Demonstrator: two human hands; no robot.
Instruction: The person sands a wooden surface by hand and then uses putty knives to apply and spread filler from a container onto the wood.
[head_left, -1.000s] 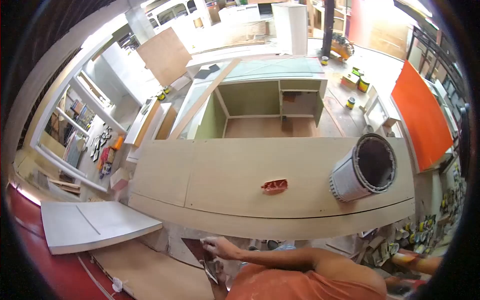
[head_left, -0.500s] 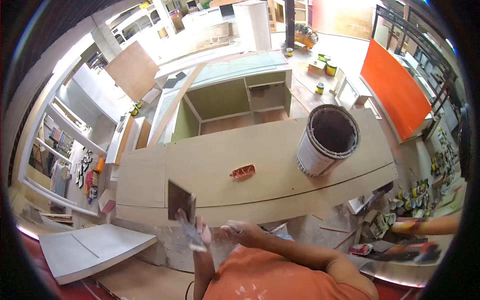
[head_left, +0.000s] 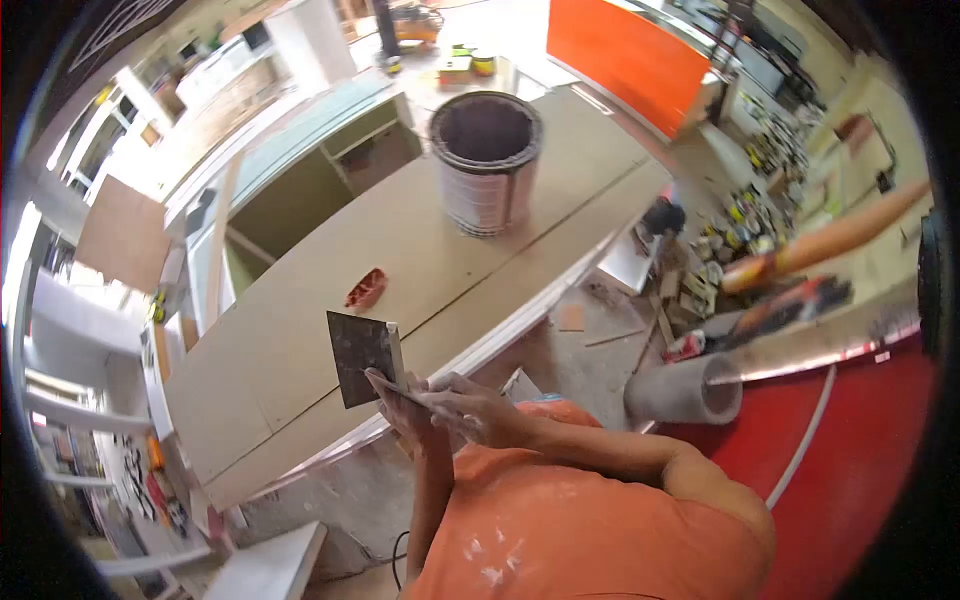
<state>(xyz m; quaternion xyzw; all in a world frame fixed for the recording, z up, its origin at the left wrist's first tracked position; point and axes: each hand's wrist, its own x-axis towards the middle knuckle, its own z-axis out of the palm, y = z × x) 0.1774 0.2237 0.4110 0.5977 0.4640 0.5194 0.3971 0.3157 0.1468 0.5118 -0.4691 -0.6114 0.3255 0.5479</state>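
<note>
My left hand [head_left: 408,428] grips a dark square scraper plate [head_left: 362,362] with a pale strip along its right edge, held tilted above the board's near edge. My right hand [head_left: 478,408] has come against the left, its dusty fingers bent at a thin greyish piece [head_left: 405,393] by the left palm. What the right fingers hold is hard to make out. Beyond the plate, a red putty-smeared piece [head_left: 366,288] lies on the large plywood board [head_left: 300,340]. Farther back on the board stands a big open can [head_left: 487,190] with a crusted rim.
Behind the board is an open cabinet carcass [head_left: 300,190]. An orange panel [head_left: 630,60] stands at the back right. Cans and scraps [head_left: 745,220] clutter the floor at right, near a grey cylinder [head_left: 685,390]. A white panel [head_left: 265,565] lies at lower left.
The view has swung to the right. My right hand, apart from the left before, now meets it at the thin greyish piece. The scraper plate is still in my left hand.
</note>
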